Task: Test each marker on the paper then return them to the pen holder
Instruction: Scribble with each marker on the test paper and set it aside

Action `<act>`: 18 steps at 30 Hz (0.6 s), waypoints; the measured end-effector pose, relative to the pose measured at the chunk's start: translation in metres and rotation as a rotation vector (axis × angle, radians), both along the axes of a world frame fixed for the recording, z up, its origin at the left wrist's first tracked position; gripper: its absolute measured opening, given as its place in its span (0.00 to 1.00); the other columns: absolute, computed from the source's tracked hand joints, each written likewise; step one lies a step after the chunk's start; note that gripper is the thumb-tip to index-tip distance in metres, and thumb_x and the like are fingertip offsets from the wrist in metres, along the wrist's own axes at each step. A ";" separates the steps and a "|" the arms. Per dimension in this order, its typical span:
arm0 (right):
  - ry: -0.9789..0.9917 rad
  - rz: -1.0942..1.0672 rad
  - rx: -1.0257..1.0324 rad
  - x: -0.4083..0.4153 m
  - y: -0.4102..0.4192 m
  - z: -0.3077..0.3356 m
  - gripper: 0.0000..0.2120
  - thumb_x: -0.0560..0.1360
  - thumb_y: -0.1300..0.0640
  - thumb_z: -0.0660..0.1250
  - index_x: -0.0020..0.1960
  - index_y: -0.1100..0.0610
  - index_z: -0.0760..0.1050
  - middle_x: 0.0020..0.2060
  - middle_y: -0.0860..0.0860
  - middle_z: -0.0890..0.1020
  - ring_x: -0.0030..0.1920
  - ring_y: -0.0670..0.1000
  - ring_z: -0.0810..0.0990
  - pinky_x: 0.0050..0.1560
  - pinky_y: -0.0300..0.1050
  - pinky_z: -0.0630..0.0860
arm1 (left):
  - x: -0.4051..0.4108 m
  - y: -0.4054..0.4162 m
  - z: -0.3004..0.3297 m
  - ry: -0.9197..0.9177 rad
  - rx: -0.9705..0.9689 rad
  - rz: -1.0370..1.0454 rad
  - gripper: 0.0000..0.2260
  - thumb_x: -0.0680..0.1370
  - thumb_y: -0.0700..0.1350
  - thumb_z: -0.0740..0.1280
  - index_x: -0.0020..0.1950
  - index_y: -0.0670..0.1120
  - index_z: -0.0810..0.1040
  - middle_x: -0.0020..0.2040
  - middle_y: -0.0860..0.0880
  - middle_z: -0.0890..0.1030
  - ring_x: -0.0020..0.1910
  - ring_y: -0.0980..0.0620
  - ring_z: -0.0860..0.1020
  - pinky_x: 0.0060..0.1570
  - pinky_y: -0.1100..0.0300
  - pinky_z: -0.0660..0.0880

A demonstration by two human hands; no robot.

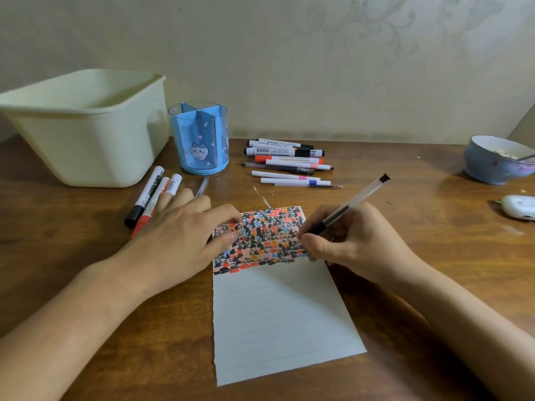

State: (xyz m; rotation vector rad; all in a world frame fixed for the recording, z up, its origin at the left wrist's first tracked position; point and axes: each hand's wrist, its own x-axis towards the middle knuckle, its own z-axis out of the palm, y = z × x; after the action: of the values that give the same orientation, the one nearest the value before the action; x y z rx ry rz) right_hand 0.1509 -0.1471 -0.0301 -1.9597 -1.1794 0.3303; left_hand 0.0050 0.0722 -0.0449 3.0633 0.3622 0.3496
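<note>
my right hand [351,241] pinches a clear pen [351,202], tip on the paper [278,314]; my left hand [185,227] lies flat, steadying it — the pen holder [199,137] looks empty; a pile of markers [285,163] waits beside it — much left, i judge.

Setting: a home. Wooden table [86,256] against embossed floral wallpaper [376,39]; at 2 o'clock a ceramic bowl [489,166] holding food; at 10 o'clock a cream plastic tub [86,134].

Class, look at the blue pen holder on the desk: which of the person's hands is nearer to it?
Left. The left hand presses the paper just in front of the pen holder; the right hand, holding a pen, is farther off to the right.
</note>
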 end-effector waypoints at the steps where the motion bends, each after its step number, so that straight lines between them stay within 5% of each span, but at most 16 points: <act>1: -0.004 0.000 -0.013 0.000 0.000 -0.001 0.05 0.75 0.60 0.73 0.45 0.49 0.81 0.38 0.46 0.85 0.39 0.45 0.85 0.43 0.40 0.83 | 0.000 0.000 0.000 0.001 0.002 0.003 0.20 0.77 0.65 0.49 0.67 0.66 0.66 0.46 0.59 0.70 0.53 0.56 0.64 0.59 0.53 0.61; 18: -0.027 0.000 -0.034 -0.003 0.001 -0.005 0.08 0.74 0.61 0.73 0.41 0.49 0.82 0.35 0.43 0.84 0.36 0.43 0.83 0.36 0.34 0.77 | 0.001 0.003 -0.001 0.040 -0.009 0.018 0.17 0.79 0.64 0.49 0.66 0.66 0.64 0.50 0.59 0.71 0.56 0.56 0.63 0.61 0.51 0.60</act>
State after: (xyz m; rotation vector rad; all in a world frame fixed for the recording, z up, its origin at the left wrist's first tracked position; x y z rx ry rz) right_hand 0.1477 -0.1461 -0.0346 -1.9997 -1.1980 0.3272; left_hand 0.0062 0.0749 -0.0460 3.0638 0.3926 0.2866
